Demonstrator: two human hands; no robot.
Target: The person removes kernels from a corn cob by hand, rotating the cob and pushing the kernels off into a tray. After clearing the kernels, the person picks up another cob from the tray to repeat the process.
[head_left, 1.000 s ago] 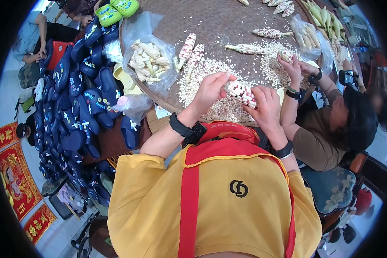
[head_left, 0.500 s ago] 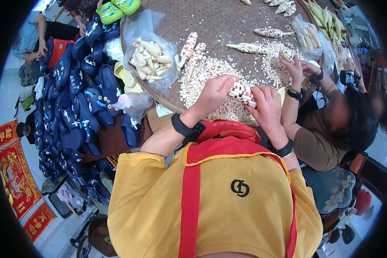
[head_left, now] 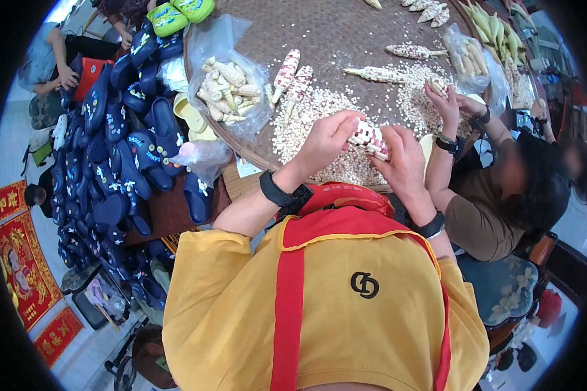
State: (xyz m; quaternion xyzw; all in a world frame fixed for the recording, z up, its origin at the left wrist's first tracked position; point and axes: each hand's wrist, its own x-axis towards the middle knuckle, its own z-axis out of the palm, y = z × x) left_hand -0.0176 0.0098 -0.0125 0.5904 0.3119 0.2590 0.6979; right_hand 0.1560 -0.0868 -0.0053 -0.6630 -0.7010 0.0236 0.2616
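Shelling step, apparently, at centre frame.
Left hand (head_left: 329, 139) and right hand (head_left: 404, 163) grip one white-and-maroon corn cob (head_left: 370, 139) over pale loose kernels (head_left: 321, 112); next move likely needs thumb pressure.

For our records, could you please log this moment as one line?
left hand: grips one end of speckled cob | right hand: on its other end | beneath: loose kernels on woven tray

Site type: shared handwork room, home or small workshop; from where I stand, I cannot tell which. Indicators: navy clogs (head_left: 114, 143) heaped on a bench (head_left: 169, 217); loose corn kernels (head_left: 326, 107) on a round woven tray (head_left: 300, 32); several people (head_left: 486, 218) close around; red-and-gold banners (head_left: 29, 267); a floral padded chair (head_left: 499, 290); pale, glossy floor (head_left: 98, 348).
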